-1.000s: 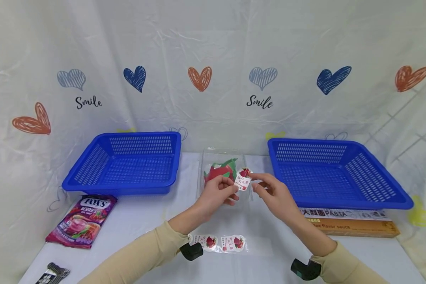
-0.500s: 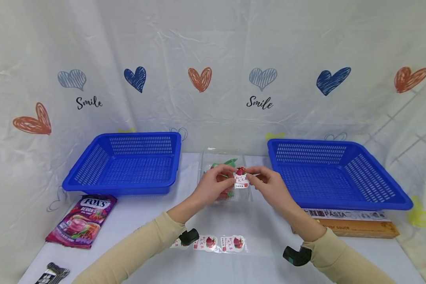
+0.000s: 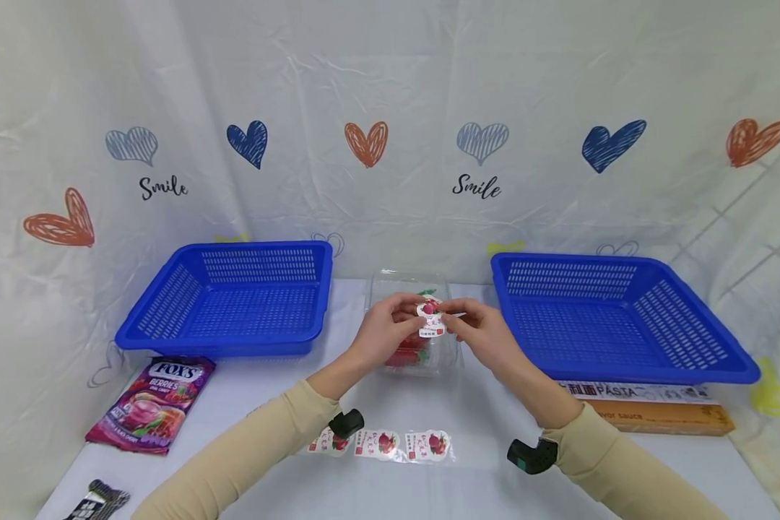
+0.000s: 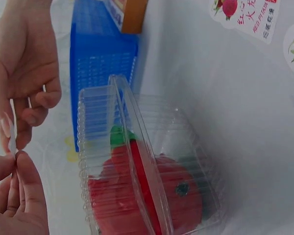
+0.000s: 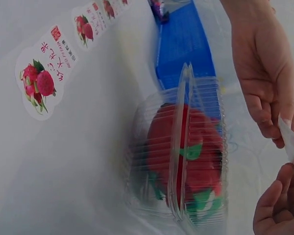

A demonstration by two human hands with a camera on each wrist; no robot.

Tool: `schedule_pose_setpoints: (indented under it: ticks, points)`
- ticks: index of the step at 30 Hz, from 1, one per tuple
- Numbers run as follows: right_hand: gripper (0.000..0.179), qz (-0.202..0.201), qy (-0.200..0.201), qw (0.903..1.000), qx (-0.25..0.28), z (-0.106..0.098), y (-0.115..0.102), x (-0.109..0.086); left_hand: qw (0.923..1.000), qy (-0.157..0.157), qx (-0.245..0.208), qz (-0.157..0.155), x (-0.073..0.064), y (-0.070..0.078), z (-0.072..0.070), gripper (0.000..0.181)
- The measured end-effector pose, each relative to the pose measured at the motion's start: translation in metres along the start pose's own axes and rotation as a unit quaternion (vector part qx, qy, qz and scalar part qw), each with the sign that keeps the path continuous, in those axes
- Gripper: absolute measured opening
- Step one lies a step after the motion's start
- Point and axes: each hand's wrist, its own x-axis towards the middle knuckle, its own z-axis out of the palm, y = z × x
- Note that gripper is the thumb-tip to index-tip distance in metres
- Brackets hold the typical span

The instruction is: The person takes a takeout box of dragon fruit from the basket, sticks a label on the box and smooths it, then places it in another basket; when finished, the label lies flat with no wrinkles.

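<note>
A white dragon fruit sticker (image 3: 431, 326) is pinched by its left edge in my left hand (image 3: 385, 331) and by its right edge in my right hand (image 3: 484, 328). Both hands hold it up above a clear plastic clamshell box (image 3: 438, 361), apart from it. Inside the box lies a red dragon fruit (image 5: 183, 152) with green leaf tips. In the head view my left hand hides much of the fruit; the wrist views show it better, with the lid seam running across it. The sticker appears edge-on in the left wrist view.
Blue baskets stand at left (image 3: 260, 303) and right (image 3: 572, 310). A strip of dragon fruit stickers (image 3: 378, 444) lies in front. A FOX'S candy bag (image 3: 152, 404) and black-and-white packet (image 3: 97, 500) lie left; a pasta box (image 3: 663, 415) sits before the right basket.
My right hand has moved left and now pinches the sticker's right edge more firmly. The sticker has shifted slightly left and up, and my left hand has risen slightly with it.
</note>
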Motion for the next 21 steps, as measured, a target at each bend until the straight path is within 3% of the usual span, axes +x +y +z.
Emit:
schedule_pose_setpoints:
  ticks: [4,11,21]
  points:
    - [0.031,0.001,-0.007,1.0,-0.007,0.001,-0.001,0.004,0.9995,0.009,0.03,0.007,0.004,0.0,-0.003,0.033]
    - [0.029,0.014,-0.008,0.9999,-0.003,0.002,-0.001,0.014,0.9987,0.023,0.046,0.003,0.009,-0.002,-0.006,0.034]
    - [0.027,0.019,-0.04,0.9989,-0.012,0.006,0.0,0.027,0.9959,0.005,0.089,0.014,0.014,-0.004,-0.014,0.036]
